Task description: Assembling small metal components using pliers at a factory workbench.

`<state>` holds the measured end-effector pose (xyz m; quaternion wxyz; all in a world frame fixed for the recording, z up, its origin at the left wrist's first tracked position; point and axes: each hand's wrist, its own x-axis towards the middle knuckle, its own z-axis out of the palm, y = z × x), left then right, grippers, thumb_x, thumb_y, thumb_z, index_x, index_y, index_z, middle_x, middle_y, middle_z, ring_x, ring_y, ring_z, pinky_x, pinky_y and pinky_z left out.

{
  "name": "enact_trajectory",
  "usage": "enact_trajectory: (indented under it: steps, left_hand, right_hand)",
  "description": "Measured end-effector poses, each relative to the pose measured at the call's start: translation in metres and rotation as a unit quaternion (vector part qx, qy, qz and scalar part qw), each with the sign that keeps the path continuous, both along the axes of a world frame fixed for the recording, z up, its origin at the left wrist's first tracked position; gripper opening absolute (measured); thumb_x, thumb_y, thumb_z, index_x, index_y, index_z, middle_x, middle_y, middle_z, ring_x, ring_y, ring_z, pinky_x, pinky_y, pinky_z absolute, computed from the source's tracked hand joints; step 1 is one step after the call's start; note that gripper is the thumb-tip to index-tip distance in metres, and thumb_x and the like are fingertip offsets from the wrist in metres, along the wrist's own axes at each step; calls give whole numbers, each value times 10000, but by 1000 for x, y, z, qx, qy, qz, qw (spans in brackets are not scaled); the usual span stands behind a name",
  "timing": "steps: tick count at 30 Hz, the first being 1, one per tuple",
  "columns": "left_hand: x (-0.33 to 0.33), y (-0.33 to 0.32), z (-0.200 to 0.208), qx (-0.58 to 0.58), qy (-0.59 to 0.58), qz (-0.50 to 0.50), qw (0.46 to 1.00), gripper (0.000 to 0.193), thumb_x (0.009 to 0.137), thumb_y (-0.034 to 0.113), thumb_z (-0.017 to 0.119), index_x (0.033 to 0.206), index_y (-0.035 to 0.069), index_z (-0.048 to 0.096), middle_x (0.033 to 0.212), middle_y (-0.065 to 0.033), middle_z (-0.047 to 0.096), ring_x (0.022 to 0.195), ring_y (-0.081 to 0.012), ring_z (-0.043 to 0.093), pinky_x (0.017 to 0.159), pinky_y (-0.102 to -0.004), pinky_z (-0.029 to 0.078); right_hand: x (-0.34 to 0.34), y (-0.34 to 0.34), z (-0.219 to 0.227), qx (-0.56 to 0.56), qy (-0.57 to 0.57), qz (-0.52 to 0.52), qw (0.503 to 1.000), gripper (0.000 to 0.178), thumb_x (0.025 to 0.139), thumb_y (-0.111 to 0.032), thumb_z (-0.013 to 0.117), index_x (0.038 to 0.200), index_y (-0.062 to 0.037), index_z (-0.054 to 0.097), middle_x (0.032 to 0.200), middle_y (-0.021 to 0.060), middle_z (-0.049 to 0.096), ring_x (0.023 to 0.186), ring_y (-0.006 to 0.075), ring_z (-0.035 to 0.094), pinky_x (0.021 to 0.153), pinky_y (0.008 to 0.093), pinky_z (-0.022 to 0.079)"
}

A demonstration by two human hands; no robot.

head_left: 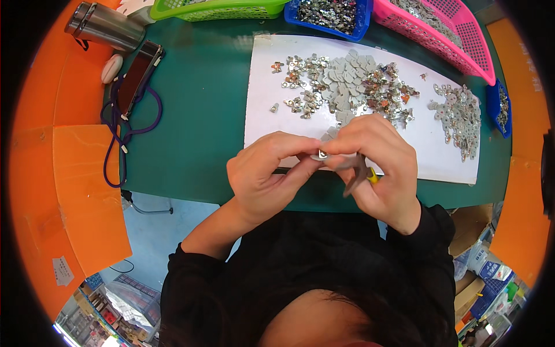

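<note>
Just in front of the white board, my left hand (267, 170) and my right hand (381, 168) meet, fingertips almost touching. Thumb and forefinger of the left pinch a small shiny metal piece (322, 154), and the right fingertips press at its other side. Tucked in the right hand is a hand tool with a dark, brownish curved part (357, 175) and a yellow bit (373, 176); the fingers hide most of it, so its kind is unclear. Beyond the hands, a pile of flat grey tabs (348, 78) lies between small metal fittings (300, 78) and more fittings (386, 87).
The white board (263, 124) rests on a green table (196, 75). Flat clear-and-metal pieces (459, 118) lie at its right. Green (222, 11), blue (361, 29) and pink (457, 61) baskets line the back. A phone with cord (134, 81) and a steel flask (110, 28) stay left.
</note>
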<state>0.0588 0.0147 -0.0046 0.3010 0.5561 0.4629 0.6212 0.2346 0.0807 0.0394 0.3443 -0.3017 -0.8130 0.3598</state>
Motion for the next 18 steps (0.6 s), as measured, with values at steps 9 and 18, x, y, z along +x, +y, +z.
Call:
enact_trajectory:
  steps: [9,18]
  left_hand:
    - [-11,0,5,55,145,-3,988,210,815,-149,696,1006,-64,708,966,-170,729,834,-222,711,720,-292,578]
    - [-5,-4,10,34,107,17,994,135,893,-87,661,1025,-84,692,938,-186,734,847,-247,726,745,-308,586]
  right_hand:
    - [8,3,-4,64,-17,16,998,288,751,-128,801,1023,-59,740,849,91,642,790,282,591,730,362,471]
    - [15,11,12,307,-218,-76,923,474,544,-38,679,1011,-112,715,853,50,579,835,275,573,763,407,446]
